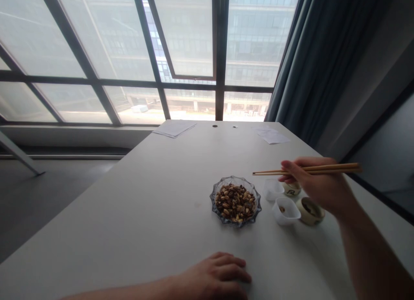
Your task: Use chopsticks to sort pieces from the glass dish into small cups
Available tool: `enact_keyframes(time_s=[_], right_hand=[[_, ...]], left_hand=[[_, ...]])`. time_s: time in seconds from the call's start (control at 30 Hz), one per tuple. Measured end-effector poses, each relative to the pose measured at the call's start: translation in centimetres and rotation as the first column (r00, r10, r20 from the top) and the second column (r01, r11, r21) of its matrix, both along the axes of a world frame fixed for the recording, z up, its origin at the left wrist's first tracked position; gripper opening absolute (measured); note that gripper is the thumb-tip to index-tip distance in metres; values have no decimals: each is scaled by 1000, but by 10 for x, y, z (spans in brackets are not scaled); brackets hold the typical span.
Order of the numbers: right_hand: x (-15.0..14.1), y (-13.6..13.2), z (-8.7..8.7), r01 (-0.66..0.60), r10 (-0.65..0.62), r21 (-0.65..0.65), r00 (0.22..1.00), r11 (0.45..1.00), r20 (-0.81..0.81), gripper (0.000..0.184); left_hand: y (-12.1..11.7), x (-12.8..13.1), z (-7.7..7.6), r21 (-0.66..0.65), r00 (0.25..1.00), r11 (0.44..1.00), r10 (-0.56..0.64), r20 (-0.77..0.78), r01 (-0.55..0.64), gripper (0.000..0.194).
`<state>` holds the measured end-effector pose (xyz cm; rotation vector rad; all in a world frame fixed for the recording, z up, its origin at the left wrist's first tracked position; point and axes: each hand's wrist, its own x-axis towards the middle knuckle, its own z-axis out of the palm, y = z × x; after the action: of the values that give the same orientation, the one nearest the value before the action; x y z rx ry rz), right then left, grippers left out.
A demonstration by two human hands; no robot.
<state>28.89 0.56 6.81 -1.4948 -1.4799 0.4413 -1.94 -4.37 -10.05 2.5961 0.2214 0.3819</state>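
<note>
My right hand (310,179) grips a pair of wooden chopsticks (333,167), held nearly level with their tips pointing left. The tips are close together above the table, up and right of the bowl; a dark speck shows there, too small to name. A scalloped glass bowl (211,200) holds a heap of mixed brown nuts and darker seeds (235,201). Below my right hand stand two small clear plastic cups, the nearer cup (286,218) with a few bits inside, the farther cup (271,190) behind it. My left hand (220,276) rests palm down on the table, holding nothing, fingers loosely stretched.
Two cream-coloured round pots, one near (312,216) and one farther (292,189), stand right of the cups; the near one holds dark pieces. Papers lie at the white table's (155,205) far left (174,129) and far right (273,135). Windows and a dark curtain (300,75) stand beyond.
</note>
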Motion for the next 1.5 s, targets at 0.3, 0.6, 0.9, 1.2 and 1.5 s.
enact_keyframes(time_s=[0.3, 0.6, 0.9, 1.2, 1.5], right_hand=[[71, -25, 33, 367, -314, -281, 924, 887, 217, 21], [98, 22, -15, 174, -126, -399, 982, 900, 144, 31], [81, 12, 0, 186, -101, -388, 968, 903, 229, 30], [90, 18, -13, 97, 1, -389, 970, 916, 244, 37], [79, 10, -4, 216, -142, -222, 941, 951, 306, 32]], left_hand=[[-1, 1, 7, -8, 999, 1000, 6, -31, -6, 18], [-1, 1, 9, -6, 999, 1000, 16, -43, -16, 16], [0, 1, 12, -16, 999, 1000, 13, -46, -13, 18], [-2, 0, 14, -34, 999, 999, 5, -31, -7, 18], [0, 0, 10, -46, 1000, 999, -2, -22, 1, 18]])
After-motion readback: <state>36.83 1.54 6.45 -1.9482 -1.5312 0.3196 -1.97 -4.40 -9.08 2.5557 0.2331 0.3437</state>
